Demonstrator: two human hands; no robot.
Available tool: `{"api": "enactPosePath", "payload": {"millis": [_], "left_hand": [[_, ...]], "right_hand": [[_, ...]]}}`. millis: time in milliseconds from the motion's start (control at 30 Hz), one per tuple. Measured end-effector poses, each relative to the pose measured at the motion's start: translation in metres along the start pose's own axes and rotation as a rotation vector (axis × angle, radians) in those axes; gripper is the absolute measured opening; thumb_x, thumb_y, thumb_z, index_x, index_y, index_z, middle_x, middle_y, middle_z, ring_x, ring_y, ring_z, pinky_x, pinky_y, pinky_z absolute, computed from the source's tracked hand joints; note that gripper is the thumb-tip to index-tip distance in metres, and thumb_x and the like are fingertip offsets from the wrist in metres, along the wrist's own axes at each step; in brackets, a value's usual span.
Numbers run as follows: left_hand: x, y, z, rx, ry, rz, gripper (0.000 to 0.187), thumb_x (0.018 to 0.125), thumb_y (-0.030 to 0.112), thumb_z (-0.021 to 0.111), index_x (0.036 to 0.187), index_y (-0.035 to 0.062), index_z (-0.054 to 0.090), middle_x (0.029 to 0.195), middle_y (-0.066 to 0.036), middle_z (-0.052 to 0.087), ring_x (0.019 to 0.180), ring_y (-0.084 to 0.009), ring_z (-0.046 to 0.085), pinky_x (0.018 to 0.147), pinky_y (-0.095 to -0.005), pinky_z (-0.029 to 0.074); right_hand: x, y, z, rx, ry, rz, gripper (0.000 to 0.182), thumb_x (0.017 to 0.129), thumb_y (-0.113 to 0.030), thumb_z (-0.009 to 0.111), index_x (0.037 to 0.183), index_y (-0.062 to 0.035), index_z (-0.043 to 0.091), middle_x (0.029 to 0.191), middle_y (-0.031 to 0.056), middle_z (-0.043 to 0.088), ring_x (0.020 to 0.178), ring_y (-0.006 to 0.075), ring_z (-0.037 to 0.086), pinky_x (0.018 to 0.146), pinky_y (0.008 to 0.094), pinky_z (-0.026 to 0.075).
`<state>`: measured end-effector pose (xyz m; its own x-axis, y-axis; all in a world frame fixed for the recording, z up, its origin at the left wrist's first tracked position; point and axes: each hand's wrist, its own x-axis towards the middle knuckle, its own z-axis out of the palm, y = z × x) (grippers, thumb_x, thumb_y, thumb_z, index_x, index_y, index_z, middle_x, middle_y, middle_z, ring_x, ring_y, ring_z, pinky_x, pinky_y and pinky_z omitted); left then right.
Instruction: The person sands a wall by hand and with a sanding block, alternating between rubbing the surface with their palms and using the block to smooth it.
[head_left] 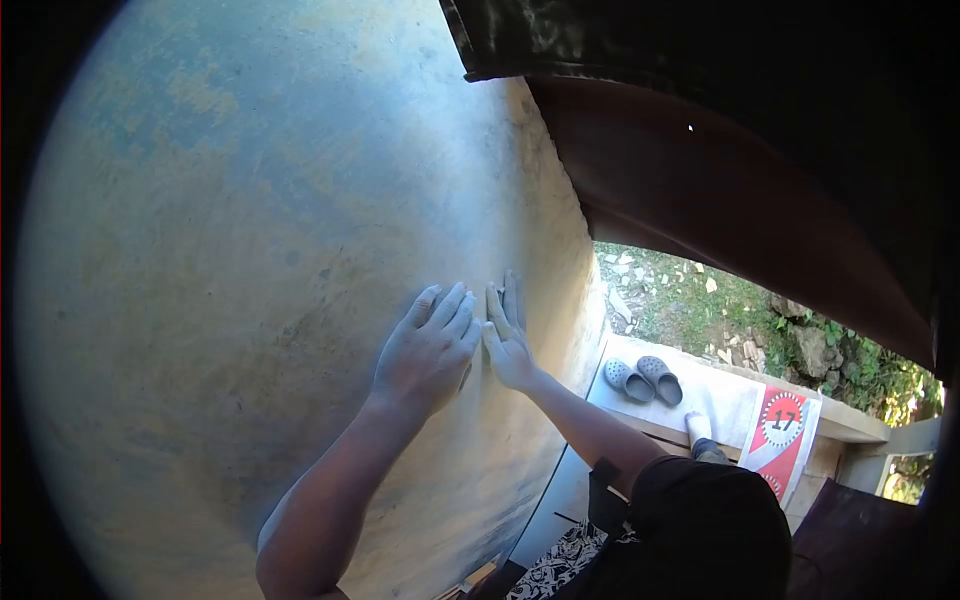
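A large plastered wall [230, 280] with blue-grey and yellowish patches fills the left and middle of the head view. On it, beside a pale vertical band, my left hand [428, 348] lies with its fingers stretched upward and whitish dust on them. Close to its right, my right hand [507, 338] rests against the wall where the surface bends toward the wall's edge. Its fingers are extended and dusty too, slightly apart. The palms face the wall, so anything under them is hidden.
Grey clogs [643, 381] stand on a pale ledge at the right, near a foot in a light sock [698, 428]. A red and white sheet marked 17 [783, 420] lies beyond. Dark brown sheeting [720, 170] hangs overhead. Grass and stones [700, 300] show outside.
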<state>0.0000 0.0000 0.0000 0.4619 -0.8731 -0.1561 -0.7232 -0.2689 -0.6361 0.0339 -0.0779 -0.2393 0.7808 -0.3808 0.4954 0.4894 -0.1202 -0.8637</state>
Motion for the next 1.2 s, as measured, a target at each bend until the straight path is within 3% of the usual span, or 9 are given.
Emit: {"api": "enactPosePath", "payload": {"millis": [100, 300, 433, 533, 700, 767, 933, 1033, 1200], "left_hand": [[0.016, 0.006, 0.007, -0.034, 0.016, -0.041, 0.032, 0.092, 0.027, 0.064, 0.117, 0.01, 0.071, 0.141, -0.011, 0.063, 0.143, -0.0225, 0.048, 0.122, -0.0434, 0.029], [0.014, 0.004, 0.007, -0.063, 0.024, -0.054, 0.029, 0.091, 0.026, 0.064, 0.114, 0.0095, 0.07, 0.139, -0.011, 0.064, 0.141, -0.0222, 0.049, 0.121, -0.0431, 0.03], [0.016, 0.002, 0.008, -0.055, 0.029, -0.064, 0.029, 0.091, 0.025, 0.065, 0.114, 0.0096, 0.07, 0.138, -0.011, 0.064, 0.141, -0.0222, 0.049, 0.121, -0.0427, 0.03], [0.016, 0.003, 0.01, -0.071, 0.036, -0.057, 0.029, 0.091, 0.025, 0.065, 0.115, 0.0095, 0.07, 0.138, -0.011, 0.064, 0.141, -0.0223, 0.049, 0.122, -0.0429, 0.03], [0.014, 0.008, 0.006, -0.086, 0.025, -0.04, 0.03, 0.092, 0.026, 0.065, 0.116, 0.0095, 0.07, 0.139, -0.011, 0.063, 0.141, -0.0229, 0.049, 0.122, -0.0434, 0.029], [0.016, 0.007, 0.007, -0.06, 0.022, -0.034, 0.03, 0.093, 0.027, 0.065, 0.117, 0.0099, 0.07, 0.138, -0.011, 0.063, 0.141, -0.0231, 0.049, 0.122, -0.0435, 0.029], [0.018, 0.005, 0.013, -0.073, 0.028, -0.054, 0.03, 0.093, 0.028, 0.064, 0.118, 0.0105, 0.07, 0.138, -0.01, 0.063, 0.141, -0.0227, 0.048, 0.122, -0.0439, 0.028], [0.017, 0.009, 0.011, -0.08, 0.009, -0.038, 0.03, 0.094, 0.028, 0.064, 0.118, 0.0108, 0.07, 0.138, -0.009, 0.062, 0.141, -0.0225, 0.048, 0.122, -0.0441, 0.028], [0.015, 0.01, 0.01, -0.091, -0.014, -0.036, 0.03, 0.094, 0.028, 0.064, 0.118, 0.0113, 0.07, 0.138, -0.009, 0.062, 0.141, -0.0222, 0.048, 0.122, -0.044, 0.029]], "right_hand": [[0.018, 0.061, -0.027, -0.146, -0.092, 0.045, 0.058, 0.107, -0.016, 0.039, 0.164, -0.0111, 0.028, 0.174, 0.0174, 0.004, 0.16, 0.0418, -0.002, 0.129, 0.0484, 0.003], [0.116, 0.099, -0.036, 0.044, 0.338, 0.382, 0.057, 0.114, -0.036, 0.028, 0.166, -0.0153, 0.023, 0.174, 0.0182, 0.008, 0.159, 0.0386, 0.004, 0.129, 0.0461, 0.006], [0.05, 0.011, -0.004, 0.019, 0.169, 0.146, 0.057, 0.11, -0.02, 0.037, 0.165, -0.0135, 0.027, 0.174, 0.0184, 0.009, 0.16, 0.0389, 0.005, 0.129, 0.0448, 0.007], [-0.032, 0.022, 0.014, -0.082, 0.085, 0.033, 0.06, 0.106, -0.013, 0.041, 0.165, -0.0117, 0.028, 0.174, 0.0181, 0.008, 0.16, 0.0377, 0.005, 0.128, 0.0438, 0.007], [-0.036, 0.143, -0.008, 0.017, 0.193, 0.418, 0.057, 0.112, -0.026, 0.031, 0.167, -0.0126, 0.019, 0.174, 0.018, 0.005, 0.16, 0.0364, 0.003, 0.129, 0.0437, 0.006], [-0.01, 0.163, -0.023, 0.122, 0.286, 0.761, 0.057, 0.114, -0.032, 0.026, 0.167, -0.013, 0.016, 0.174, 0.0178, 0.005, 0.16, 0.0363, 0.002, 0.129, 0.0442, 0.005], [-0.015, 0.032, 0.015, -0.078, 0.13, 0.226, 0.061, 0.111, -0.024, 0.036, 0.167, -0.0127, 0.016, 0.174, 0.0169, 0.006, 0.161, 0.0355, 0.004, 0.129, 0.0444, 0.006], [-0.059, 0.014, 0.02, -0.196, 0.017, 0.056, 0.064, 0.109, -0.021, 0.04, 0.167, -0.0103, 0.016, 0.174, 0.0161, 0.007, 0.161, 0.0354, 0.004, 0.129, 0.0432, 0.007], [-0.031, 0.107, -0.009, -0.037, 0.206, 0.398, 0.06, 0.111, -0.023, 0.037, 0.167, -0.01, 0.018, 0.174, 0.0157, 0.01, 0.161, 0.0357, 0.004, 0.129, 0.0426, 0.007]]}}
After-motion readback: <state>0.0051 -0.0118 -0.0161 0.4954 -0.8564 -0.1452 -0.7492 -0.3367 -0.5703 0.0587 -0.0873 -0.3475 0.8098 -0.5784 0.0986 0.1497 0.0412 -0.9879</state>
